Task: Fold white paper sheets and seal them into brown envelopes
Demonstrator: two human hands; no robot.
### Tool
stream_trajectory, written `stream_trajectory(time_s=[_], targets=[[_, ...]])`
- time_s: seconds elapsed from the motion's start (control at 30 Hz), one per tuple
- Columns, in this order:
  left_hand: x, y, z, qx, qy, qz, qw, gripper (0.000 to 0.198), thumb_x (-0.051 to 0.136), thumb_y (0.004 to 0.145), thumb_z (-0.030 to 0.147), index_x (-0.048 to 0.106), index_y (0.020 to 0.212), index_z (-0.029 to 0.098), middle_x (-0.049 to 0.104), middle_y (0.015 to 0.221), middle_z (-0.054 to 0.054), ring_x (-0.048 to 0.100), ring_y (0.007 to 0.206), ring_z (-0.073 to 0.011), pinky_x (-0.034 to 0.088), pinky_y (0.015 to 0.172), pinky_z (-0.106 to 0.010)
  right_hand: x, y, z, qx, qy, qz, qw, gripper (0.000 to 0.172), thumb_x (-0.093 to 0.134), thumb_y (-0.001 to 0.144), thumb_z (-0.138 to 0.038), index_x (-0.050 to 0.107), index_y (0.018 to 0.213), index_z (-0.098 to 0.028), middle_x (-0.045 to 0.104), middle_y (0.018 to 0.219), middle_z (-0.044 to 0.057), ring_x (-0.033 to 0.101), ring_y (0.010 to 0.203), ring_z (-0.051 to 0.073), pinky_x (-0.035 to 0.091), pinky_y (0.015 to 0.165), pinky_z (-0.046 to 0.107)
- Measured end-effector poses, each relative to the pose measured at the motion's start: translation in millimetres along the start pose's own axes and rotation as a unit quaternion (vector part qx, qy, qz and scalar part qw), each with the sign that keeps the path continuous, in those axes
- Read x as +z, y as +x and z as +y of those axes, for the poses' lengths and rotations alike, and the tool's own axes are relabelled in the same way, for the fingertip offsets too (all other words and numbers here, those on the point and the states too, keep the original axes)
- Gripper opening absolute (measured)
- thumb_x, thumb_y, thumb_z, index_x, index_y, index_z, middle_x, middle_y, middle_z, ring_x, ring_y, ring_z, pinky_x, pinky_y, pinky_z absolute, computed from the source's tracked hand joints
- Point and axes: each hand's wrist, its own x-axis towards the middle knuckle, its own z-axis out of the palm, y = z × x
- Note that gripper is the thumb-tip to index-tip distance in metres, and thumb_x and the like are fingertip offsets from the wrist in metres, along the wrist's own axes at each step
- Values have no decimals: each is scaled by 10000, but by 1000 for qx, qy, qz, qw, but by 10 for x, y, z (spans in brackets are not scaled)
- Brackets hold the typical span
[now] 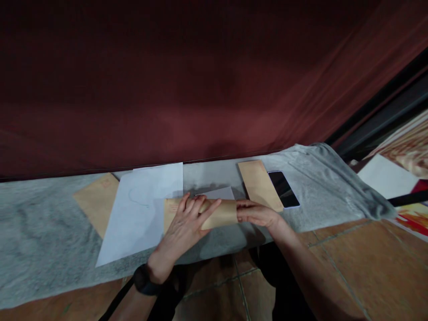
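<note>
A brown paper envelope (223, 213) is held crosswise just above the front part of the cloth-covered surface. My left hand (189, 218) grips it from the left, fingers over the top and thumb pointing right along its face. At the envelope's right end, the bent fingers of my right hand (256, 214) close on the edge; whether any fingertip goes inside I cannot tell. Behind the envelope lies a small white paper (219, 193), partly covered by it. A second brown envelope (261, 183) rests beyond my right hand.
A dark-screened phone (284, 189) lies beside the second envelope. To the left, white sheets (143, 209) with a pen stroke overlap another brown envelope (96, 198). Grey cloth (40, 240) covers the narrow surface, with a dark red curtain (200, 89) behind and floor tiles (347, 249) in front.
</note>
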Motion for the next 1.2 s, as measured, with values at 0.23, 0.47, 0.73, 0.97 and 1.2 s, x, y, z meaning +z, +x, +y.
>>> stream_trajectory(time_s=[0.23,0.47,0.73,0.97,1.2], targets=[[-21,-262,-561,-133,9,-6,991,1039,727,820,410,71,1615,276,546,1374,-142,515,1295,-352,246,1186,-601,-119,235,123,-2,-225,215,950,391,606,879,-513,659,1092,-190,695,941,67,663,824,203,539,762,330],[64,-430,-769,-195,-35,-65,978,1129,761,762,435,23,1610,325,491,1455,-126,441,1387,-372,188,1195,-653,256,242,343,44,-590,258,764,618,696,878,-487,518,1341,-119,590,1303,233,593,1210,350,492,963,406],[117,-503,-860,-221,-66,-95,968,1165,782,707,446,56,1609,323,471,1482,-119,423,1408,-367,178,1205,-630,296,307,222,91,-587,235,769,347,655,909,-406,587,1149,-165,697,1086,143,679,1052,288,489,882,339],[91,-504,-846,-244,-90,-115,959,1178,781,684,443,63,1610,318,475,1465,-121,410,1412,-361,157,1200,-638,109,313,263,21,-510,245,824,154,580,907,-317,646,960,-188,706,981,126,687,907,264,490,786,340],[118,-520,-875,-247,-84,-106,959,1195,780,673,457,55,1612,314,450,1479,-127,377,1424,-382,155,1195,-643,-60,288,33,-169,-261,368,876,286,521,922,-480,585,984,-208,696,892,68,631,785,216,497,693,322]])
